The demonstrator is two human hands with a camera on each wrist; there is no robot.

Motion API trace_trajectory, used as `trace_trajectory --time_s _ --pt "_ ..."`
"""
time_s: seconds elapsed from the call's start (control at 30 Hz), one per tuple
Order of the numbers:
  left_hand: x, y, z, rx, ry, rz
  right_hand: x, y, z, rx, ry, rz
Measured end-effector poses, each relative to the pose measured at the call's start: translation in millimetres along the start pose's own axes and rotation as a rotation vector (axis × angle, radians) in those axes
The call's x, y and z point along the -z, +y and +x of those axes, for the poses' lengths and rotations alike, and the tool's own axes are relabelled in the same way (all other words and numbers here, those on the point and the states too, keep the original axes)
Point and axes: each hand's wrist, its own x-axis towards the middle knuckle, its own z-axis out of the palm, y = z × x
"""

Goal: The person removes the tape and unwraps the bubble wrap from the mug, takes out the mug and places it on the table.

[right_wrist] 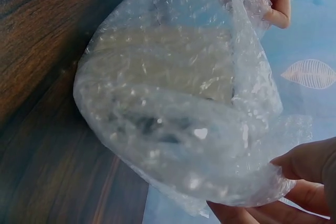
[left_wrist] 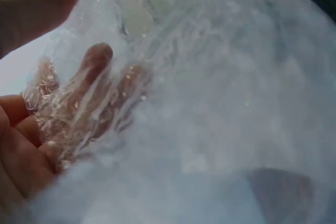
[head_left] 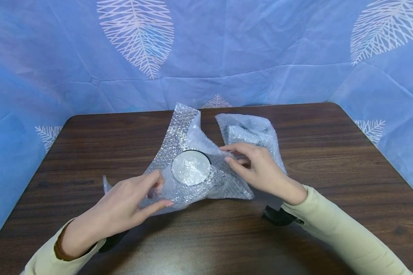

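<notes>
A round object with a pale top [head_left: 191, 167] and dark rim sits within a loose sheet of bubble wrap [head_left: 174, 133]. Through the film, its beige side [right_wrist: 163, 59] shows in the right wrist view; its exact kind is unclear. My left hand [head_left: 124, 204] grips the sheet's left part, its fingers [left_wrist: 92, 72] seen through the plastic behind it. On the other side, my right hand [head_left: 263, 166] pinches the wrap's right flap between thumb and fingers [right_wrist: 307, 163]. The underside of the object is hidden by folds.
Behind my right hand lies a second bundle in bubble wrap [head_left: 252, 131], its contents not identifiable. Everything rests on a dark wooden table [head_left: 330, 152]. A blue cloth with white leaf prints [head_left: 254, 46] hangs along the table's back and sides.
</notes>
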Motion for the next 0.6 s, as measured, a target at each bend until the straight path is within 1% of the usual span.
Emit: trace_trajectory --time_s 0.07,0.17,0.33,0.4,0.5,0.6 --pt "1.4 -1.3 0.9 -0.028 0.023 0.021 0 1 -0.1 0.002 0.006 -0.01" --pt "4.0 -3.3 2.7 -0.051 0.046 0.05 0 2 -0.6 -0.009 0.012 -0.019" --pt "8.5 -6.4 5.1 -0.054 0.052 0.101 1 4 -1.8 -0.067 0.009 0.034" --pt "9.9 -8.2 5.3 -0.065 0.056 0.123 1 4 -2.5 -0.095 0.004 0.056" --pt "11.6 -11.9 5.0 -0.08 0.067 0.154 3 4 -3.9 -0.137 -0.004 0.058" --pt "14.1 -15.8 5.0 -0.08 0.077 0.183 4 5 -5.9 -0.158 -0.013 0.057"
